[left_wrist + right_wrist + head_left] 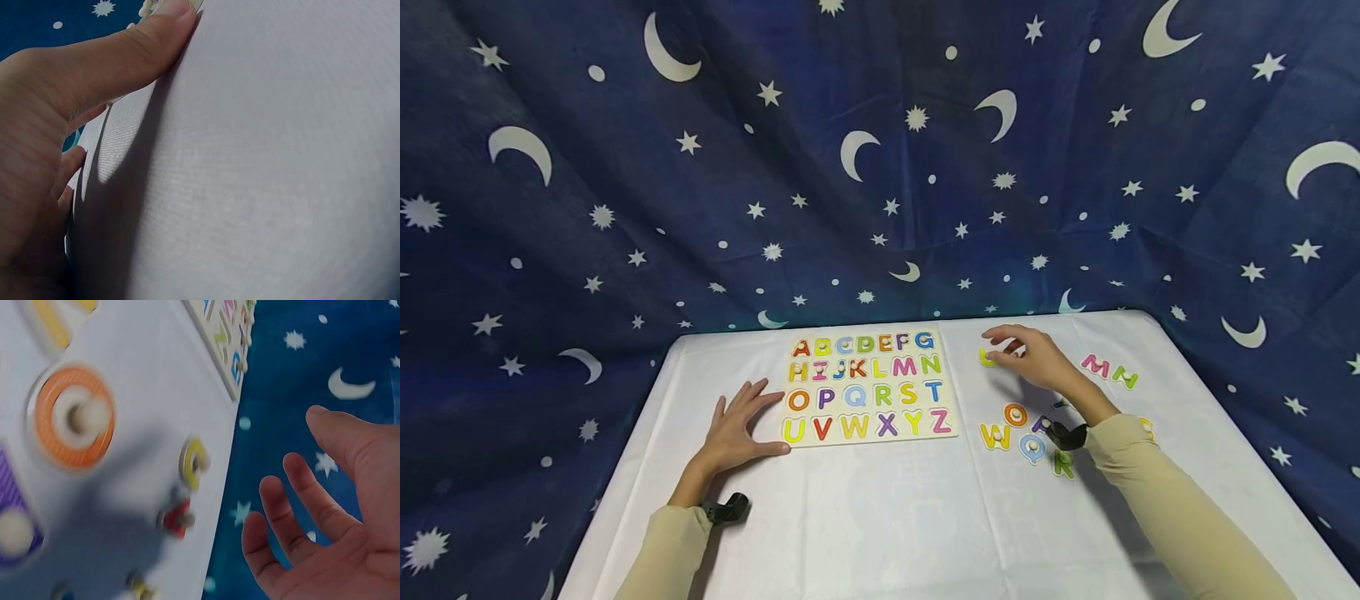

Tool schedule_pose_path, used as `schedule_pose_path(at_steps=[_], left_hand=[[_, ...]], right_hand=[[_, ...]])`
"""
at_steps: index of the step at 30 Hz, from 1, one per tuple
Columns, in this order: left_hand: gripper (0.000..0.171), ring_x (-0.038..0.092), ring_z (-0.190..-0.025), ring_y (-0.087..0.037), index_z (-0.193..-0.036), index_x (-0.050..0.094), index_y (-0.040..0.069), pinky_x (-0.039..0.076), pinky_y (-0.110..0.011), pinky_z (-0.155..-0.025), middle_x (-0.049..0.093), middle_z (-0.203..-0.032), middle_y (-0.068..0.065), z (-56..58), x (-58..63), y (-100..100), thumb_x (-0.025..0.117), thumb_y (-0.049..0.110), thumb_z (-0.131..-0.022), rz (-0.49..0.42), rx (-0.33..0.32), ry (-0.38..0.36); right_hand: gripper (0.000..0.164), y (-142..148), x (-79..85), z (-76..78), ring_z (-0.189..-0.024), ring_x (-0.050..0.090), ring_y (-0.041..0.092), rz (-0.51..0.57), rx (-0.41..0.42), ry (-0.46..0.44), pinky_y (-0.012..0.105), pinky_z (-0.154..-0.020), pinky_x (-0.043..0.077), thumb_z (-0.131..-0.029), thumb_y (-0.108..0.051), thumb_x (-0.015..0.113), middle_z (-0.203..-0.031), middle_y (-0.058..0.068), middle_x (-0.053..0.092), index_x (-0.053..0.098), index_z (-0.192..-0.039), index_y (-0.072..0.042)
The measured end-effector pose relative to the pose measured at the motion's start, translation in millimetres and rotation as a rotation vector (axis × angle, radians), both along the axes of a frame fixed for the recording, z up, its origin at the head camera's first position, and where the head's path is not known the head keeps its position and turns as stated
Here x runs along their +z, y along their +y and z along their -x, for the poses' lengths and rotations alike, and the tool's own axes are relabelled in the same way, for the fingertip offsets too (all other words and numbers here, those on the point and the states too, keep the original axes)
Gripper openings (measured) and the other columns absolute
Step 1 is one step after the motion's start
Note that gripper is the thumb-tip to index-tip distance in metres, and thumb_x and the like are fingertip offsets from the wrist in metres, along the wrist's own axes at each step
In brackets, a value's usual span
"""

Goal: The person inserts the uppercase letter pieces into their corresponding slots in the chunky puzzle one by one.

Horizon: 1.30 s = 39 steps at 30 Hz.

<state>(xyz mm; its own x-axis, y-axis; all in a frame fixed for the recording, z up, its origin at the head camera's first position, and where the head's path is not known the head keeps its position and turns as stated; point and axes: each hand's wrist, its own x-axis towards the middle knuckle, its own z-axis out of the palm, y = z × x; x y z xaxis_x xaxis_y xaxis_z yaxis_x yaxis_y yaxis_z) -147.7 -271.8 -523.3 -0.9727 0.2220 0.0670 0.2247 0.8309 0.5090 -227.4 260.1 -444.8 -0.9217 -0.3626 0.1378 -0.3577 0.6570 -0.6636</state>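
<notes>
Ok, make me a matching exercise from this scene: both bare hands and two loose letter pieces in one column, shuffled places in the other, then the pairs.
Column one
1. Bare left hand
2. Orange ring-shaped letter O
3. Bare right hand
4. Loose pink letter M

Column two
A. In the air near a yellow letter piece
B. Beside a loose green letter N
C. At the left edge of the flat, pale alphabet board
D. Next to a loose yellow-orange letter W

Right pairs: 1-C, 2-D, 3-A, 4-B
</notes>
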Motion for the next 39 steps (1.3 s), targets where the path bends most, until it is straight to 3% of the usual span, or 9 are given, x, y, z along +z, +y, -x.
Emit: schedule_pose_path(at_steps=[5, 11, 14, 18, 24, 30, 34, 39], left_hand=[[0.097, 0.016, -0.154, -0.045, -0.145, 0.058, 0.019, -0.003, -0.072, -0.119, 0.034, -0.163, -0.019, 0.5, -0.2, -0.2, 0.092, 0.058, -0.063, -0.004, 0.001, 0.008], [0.096, 0.017, -0.154, -0.045, -0.144, 0.059, 0.019, -0.003, -0.072, -0.12, 0.034, -0.163, -0.018, 1.1, 1.1, -1.1, 0.093, 0.057, -0.063, 0.002, 0.001, -0.003], [0.096, 0.016, -0.154, -0.045, -0.145, 0.059, 0.019, -0.003, -0.072, -0.119, 0.034, -0.163, -0.018, 1.2, 2.1, -0.9, 0.093, 0.057, -0.063, 0.007, 0.002, -0.006], [0.097, 0.015, -0.154, -0.044, -0.145, 0.058, 0.019, -0.003, -0.071, -0.12, 0.033, -0.164, -0.018, 1.3, 2.0, -0.2, 0.093, 0.057, -0.063, 0.011, 0.002, -0.016], [0.097, 0.015, -0.155, -0.044, -0.145, 0.058, 0.019, -0.004, -0.071, -0.12, 0.033, -0.164, -0.018, 1.3, 0.5, 0.4, 0.093, 0.057, -0.063, 0.011, 0.009, -0.027], [0.097, 0.014, -0.155, -0.044, -0.145, 0.058, 0.019, -0.004, -0.071, -0.12, 0.033, -0.164, -0.018, 1.5, -0.1, 0.0, 0.093, 0.057, -0.063, 0.01, 0.014, -0.025], [0.097, 0.014, -0.155, -0.043, -0.145, 0.058, 0.02, -0.005, -0.07, -0.12, 0.033, -0.165, -0.017, 2.0, -2.4, -0.6, 0.093, 0.058, -0.062, 0.01, 0.014, -0.023], [0.098, 0.014, -0.155, -0.043, -0.145, 0.058, 0.021, -0.005, -0.069, -0.121, 0.033, -0.165, -0.017, 2.3, -4.0, -1.0, 0.093, 0.059, -0.062, 0.011, 0.014, -0.021]], right_hand=[[0.035, 27.6, 7.5, -12.8, -0.099, 0.069, 0.033, -0.013, -0.039, 0.028, 0.039, -0.076, 0.058, -0.096, -0.01, 0.073, -0.127, 0.019, 0.068, 0.068, -0.131, -0.009], [0.036, 62.3, 11.5, -31.6, -0.099, 0.067, 0.032, -0.045, -0.122, 0.032, 0.028, -0.069, 0.058, -0.098, -0.019, 0.073, -0.128, 0.016, 0.068, 0.068, -0.131, -0.009], [0.036, 79.7, 10.1, -39.6, -0.096, 0.066, 0.024, -0.053, -0.155, 0.059, 0.022, -0.071, 0.054, -0.097, -0.019, 0.074, -0.125, 0.015, 0.07, 0.069, -0.131, -0.008], [0.034, 100.8, 6.0, -50.0, -0.09, 0.062, 0.004, -0.051, -0.178, 0.115, 0.017, -0.073, 0.051, -0.095, -0.014, 0.076, -0.122, 0.016, 0.072, 0.071, -0.128, -0.007], [0.033, 120.7, -4.9, -68.5, -0.086, 0.058, -0.008, -0.046, -0.213, 0.127, 0.016, -0.071, 0.05, -0.094, -0.013, 0.076, -0.12, 0.018, 0.072, 0.071, -0.126, -0.005], [0.037, 129.6, -24.1, -91.6, -0.092, 0.059, 0.004, -0.082, -0.264, 0.043, 0.021, -0.068, 0.052, -0.091, -0.021, 0.081, -0.126, 0.019, 0.067, 0.072, -0.124, -0.007], [0.037, 133.3, -36.8, -106.3, -0.097, 0.057, 0.01, -0.089, -0.254, 0.014, 0.018, -0.072, 0.048, -0.088, -0.025, 0.084, -0.123, 0.015, 0.068, 0.074, -0.12, -0.009], [0.035, 136.5, -49.0, -120.0, -0.102, 0.05, -0.007, -0.046, -0.191, 0.033, 0.011, -0.078, 0.043, -0.082, -0.021, 0.089, -0.118, 0.012, 0.069, 0.077, -0.113, -0.013]])
